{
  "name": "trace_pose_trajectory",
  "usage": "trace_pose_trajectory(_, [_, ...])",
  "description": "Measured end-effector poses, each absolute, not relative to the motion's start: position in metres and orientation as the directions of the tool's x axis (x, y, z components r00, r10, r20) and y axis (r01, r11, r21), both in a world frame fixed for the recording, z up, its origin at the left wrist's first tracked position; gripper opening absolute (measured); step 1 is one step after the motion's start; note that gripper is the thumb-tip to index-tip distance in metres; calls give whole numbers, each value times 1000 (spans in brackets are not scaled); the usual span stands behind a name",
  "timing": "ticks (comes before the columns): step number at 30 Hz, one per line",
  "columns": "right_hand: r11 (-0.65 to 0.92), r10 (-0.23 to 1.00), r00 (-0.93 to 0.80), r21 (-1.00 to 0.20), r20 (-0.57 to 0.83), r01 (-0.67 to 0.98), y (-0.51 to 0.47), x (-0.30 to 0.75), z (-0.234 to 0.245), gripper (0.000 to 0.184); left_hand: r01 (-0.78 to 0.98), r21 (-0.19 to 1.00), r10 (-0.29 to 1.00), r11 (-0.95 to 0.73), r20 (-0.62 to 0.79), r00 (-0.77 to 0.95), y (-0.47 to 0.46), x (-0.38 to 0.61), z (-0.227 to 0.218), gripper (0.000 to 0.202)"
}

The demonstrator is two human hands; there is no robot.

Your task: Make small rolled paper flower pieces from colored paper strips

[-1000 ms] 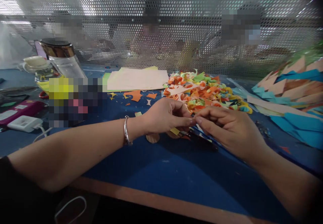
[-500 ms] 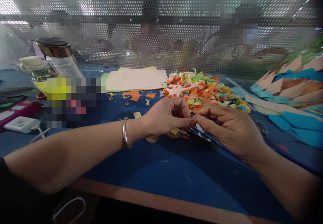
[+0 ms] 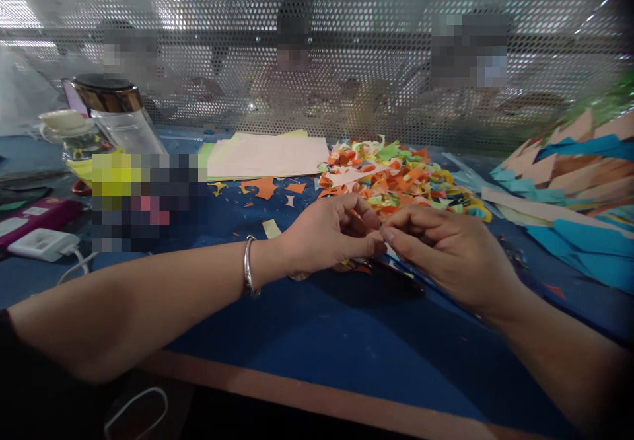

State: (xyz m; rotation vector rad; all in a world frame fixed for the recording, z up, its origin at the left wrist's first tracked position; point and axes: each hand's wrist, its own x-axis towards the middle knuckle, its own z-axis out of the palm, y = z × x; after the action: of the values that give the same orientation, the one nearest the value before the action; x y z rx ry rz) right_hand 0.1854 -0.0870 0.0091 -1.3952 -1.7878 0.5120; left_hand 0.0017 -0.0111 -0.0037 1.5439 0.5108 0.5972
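Observation:
My left hand [image 3: 329, 232] and my right hand [image 3: 446, 252] meet fingertip to fingertip over the blue table [image 3: 317, 328]. Both are closed in a pinch on a small piece of paper that is almost wholly hidden between the fingers. A silver bangle [image 3: 247, 265] sits on my left wrist. Just behind the hands lies a heap of curled paper scraps [image 3: 401, 179] in orange, green and yellow. Small paper bits peek out under the hands.
Pale paper sheets [image 3: 270, 156] lie at the back centre. Stacked blue and tan paper strips [image 3: 569, 182] fill the right side. At left stand a glass jar [image 3: 116, 113], a charger [image 3: 42, 243] and a purple object [image 3: 34, 215]. A perforated metal screen [image 3: 317, 43] closes the back, with people behind it.
My left hand's fingers have shifted slightly, curling over the pinch. The yellow bit under the left hand is now hidden. My right hand has barely moved.

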Motion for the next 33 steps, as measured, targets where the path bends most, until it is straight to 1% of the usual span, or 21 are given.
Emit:
trace_pose_trajectory(6, [321,933,-82,-708,350,629,-88,185,8,28,-54,995,651,78,-9,759,-12,3,-3,45])
trace_pose_trajectory(10, [336,927,-101,-679,362,653,-87,188,6,30,-69,994,632,81,2,775,-16,2,1,45])
trace_pose_trajectory(14, [333,925,-85,-680,371,654,-88,187,6,29,-54,997,608,56,9,794,-17,0,7,49])
trace_pose_trajectory(16, [334,924,-74,-695,376,637,-87,186,7,26,3,1000,594,-16,8,804,-11,-3,12,49])
trace_pose_trajectory(18, [340,917,-52,-707,396,620,-87,186,8,22,99,981,586,-168,18,810,-1,-7,17,44])
trace_pose_trajectory(20, [345,907,-27,-705,420,620,-86,186,9,20,229,919,573,-322,-3,820,11,-11,22,34])
trace_pose_trajectory(23, [341,906,-20,-701,423,627,-86,187,8,21,384,770,505,-509,-94,858,24,-17,26,31])
trace_pose_trajectory(25, [338,910,-20,-712,415,616,-86,188,7,21,419,715,469,-560,-143,871,27,-19,27,29])
trace_pose_trajectory(29, [351,904,-27,-705,427,616,-85,188,4,25,450,669,409,-592,-232,882,25,-19,27,28])
trace_pose_trajectory(31, [348,905,-31,-694,425,630,-85,187,3,26,421,658,390,-624,-204,898,25,-19,26,19])
trace_pose_trajectory(33, [338,906,-29,-679,423,651,-86,187,3,24,371,662,393,-651,-125,911,25,-20,23,12])
